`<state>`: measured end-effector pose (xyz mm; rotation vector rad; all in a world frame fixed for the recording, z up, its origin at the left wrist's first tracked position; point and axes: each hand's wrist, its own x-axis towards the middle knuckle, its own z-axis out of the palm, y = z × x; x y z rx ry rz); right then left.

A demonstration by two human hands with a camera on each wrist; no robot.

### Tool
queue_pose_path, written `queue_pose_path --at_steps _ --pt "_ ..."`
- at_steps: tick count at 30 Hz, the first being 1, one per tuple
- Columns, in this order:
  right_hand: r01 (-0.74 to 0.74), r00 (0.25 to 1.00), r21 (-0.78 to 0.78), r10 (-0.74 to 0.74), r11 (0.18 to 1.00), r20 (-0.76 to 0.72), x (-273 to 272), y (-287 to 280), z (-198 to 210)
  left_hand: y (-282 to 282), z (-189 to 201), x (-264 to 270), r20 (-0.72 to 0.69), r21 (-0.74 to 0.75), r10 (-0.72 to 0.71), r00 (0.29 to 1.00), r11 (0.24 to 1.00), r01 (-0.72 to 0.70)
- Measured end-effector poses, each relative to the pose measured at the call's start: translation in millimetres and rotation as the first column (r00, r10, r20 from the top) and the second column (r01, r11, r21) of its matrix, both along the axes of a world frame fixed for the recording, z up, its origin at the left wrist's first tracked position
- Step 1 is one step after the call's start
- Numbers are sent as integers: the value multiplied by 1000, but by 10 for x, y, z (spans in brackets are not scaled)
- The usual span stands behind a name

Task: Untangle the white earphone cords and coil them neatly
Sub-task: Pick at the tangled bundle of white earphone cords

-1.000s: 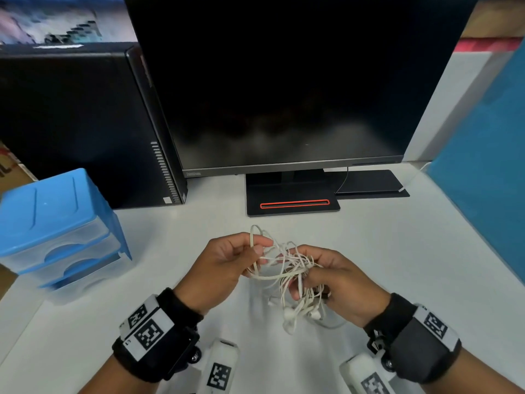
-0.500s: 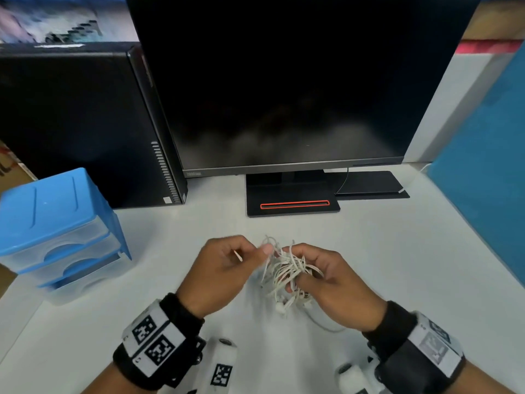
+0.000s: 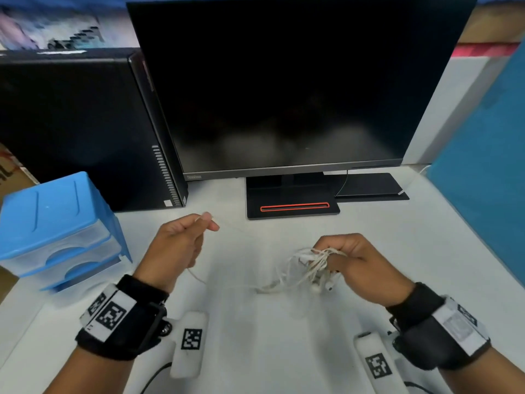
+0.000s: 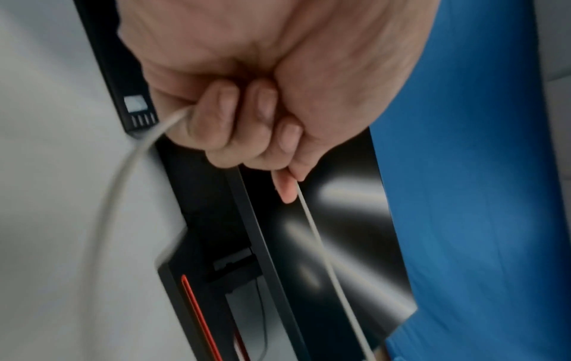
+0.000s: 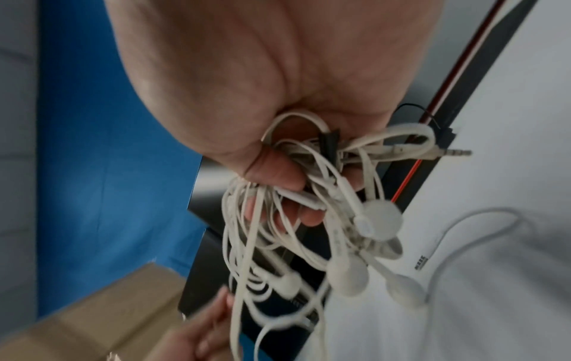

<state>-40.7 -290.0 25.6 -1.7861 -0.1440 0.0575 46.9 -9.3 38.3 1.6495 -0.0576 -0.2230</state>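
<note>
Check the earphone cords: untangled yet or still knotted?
Still tangled. The right hand grips a knotted bundle of earphone cords, earbuds and plug mixed in; the left hand pinches one strand stretched out from it.

left wrist band (image 3: 122,317): black, white tag with square code | right wrist band (image 3: 443,328): black, white tag | bare hands

We note a dark monitor (image 3: 287,83) on its black stand base (image 3: 292,206), which carries a red stripe. A black computer tower (image 3: 85,132) stands just left of it. A blue-topped drawer unit (image 3: 56,226) sits at the white desk's (image 3: 284,351) left edge; a blue partition (image 3: 488,166) stands right.
</note>
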Motion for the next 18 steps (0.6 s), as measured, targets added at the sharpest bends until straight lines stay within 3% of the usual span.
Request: queue_pose_path --at_steps 3,5,9,14,18 --pt "53 998 72 -52 996 -16 52 -64 13 75 -8 45 53 127 50 997 990 -56" --pt "41 999 79 -40 996 -25 64 -83 15 78 -30 63 62 132 70 996 988 -78" --pt "59 995 101 -50 993 -91 53 -74 -23 26 -106 75 58 185 -4 998 983 -7" --pt "78 984 257 -33 963 -175 60 -82 -10 37 -233 71 151 311 -62 987 950 12" --pt "311 949 236 -289 921 -124 102 -314 160 144 -170 109 45 212 -58 997 976 47"
